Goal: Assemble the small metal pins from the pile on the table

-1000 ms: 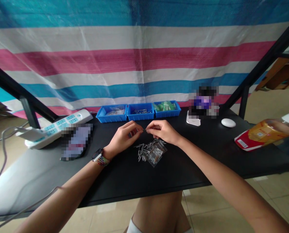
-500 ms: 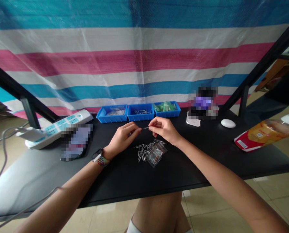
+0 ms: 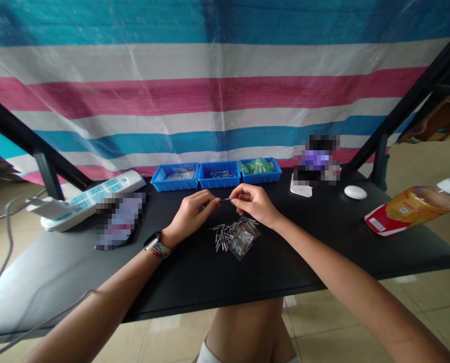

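Note:
Between my fingertips a thin metal rod [image 3: 226, 199] lies level above the black table. My left hand [image 3: 195, 212] pinches its left end, and my right hand [image 3: 254, 202] pinches the right end; the fingers hide both tips. Just below the hands lies a loose pile of similar metal rods [image 3: 220, 238]. A clear plastic bag [image 3: 244, 239] with small brass-coloured pieces in it overlaps the pile's right side. Farther back, the middle blue bin [image 3: 219, 182] holds several more thin metal pieces.
The left blue bin [image 3: 174, 185] contains clear plastic packets, the right blue bin [image 3: 260, 177] green ones. A white power strip [image 3: 96, 199] with cables lies at left. On the right are a white mouse [image 3: 355, 192] and a drink bottle [image 3: 409, 209] on its side. Black frame bars rise at both ends.
My right hand has shifted very slightly left, towards my left hand. Both hands keep their pinch on the rod. At the far right, a person in the background has moved mostly out of view.

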`<state>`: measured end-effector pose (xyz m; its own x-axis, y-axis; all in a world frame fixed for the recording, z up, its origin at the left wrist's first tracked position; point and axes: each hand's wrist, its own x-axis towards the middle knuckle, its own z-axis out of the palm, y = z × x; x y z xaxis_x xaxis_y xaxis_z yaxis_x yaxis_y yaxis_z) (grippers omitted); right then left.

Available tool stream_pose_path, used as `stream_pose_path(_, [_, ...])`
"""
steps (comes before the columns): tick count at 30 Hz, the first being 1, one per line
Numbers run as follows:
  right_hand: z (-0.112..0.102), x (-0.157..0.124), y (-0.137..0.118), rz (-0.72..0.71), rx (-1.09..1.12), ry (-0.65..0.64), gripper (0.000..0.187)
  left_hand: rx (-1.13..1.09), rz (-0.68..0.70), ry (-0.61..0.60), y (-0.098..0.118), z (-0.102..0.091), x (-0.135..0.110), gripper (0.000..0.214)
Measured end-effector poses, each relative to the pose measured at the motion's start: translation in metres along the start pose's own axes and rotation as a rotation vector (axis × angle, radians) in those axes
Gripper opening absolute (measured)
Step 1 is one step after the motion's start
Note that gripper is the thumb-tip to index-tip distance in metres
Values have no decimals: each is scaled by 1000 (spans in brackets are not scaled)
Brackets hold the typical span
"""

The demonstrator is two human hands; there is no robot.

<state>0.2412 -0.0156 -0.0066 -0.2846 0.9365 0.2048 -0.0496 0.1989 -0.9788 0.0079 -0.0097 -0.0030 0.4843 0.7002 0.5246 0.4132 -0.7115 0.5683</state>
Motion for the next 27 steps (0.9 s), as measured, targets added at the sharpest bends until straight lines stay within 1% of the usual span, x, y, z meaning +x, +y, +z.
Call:
stream_pose_path(7, [1, -5, 0, -29, -73, -5, 20, 10, -1, -4, 0, 0, 0, 31])
stream_pose_path(10, [0, -4, 2, -35, -102, 4, 27, 2, -6, -12, 0, -1, -1, 29])
stream_pose_path(13, [-1, -3, 4, -35, -113, -2, 36, -28, -25, 1, -3, 0, -3, 18])
stream_pose_path(16, [0, -1, 3, -30, -93, -21, 42, -47, -44, 42, -6, 2, -4, 22])
stream_pose_path(18, [0, -1, 2, -28, -82, -27, 44, -40, -49, 52, -7, 3, -4, 19])
stream_pose_path(21, [0, -2, 1, -23, -72, -23, 43, -33, -50, 35, -7, 3, -4, 17])
stream_pose_path(27, [1, -1, 3, -12, 28, 45, 30, 12, -27, 9, 0, 0, -1, 29])
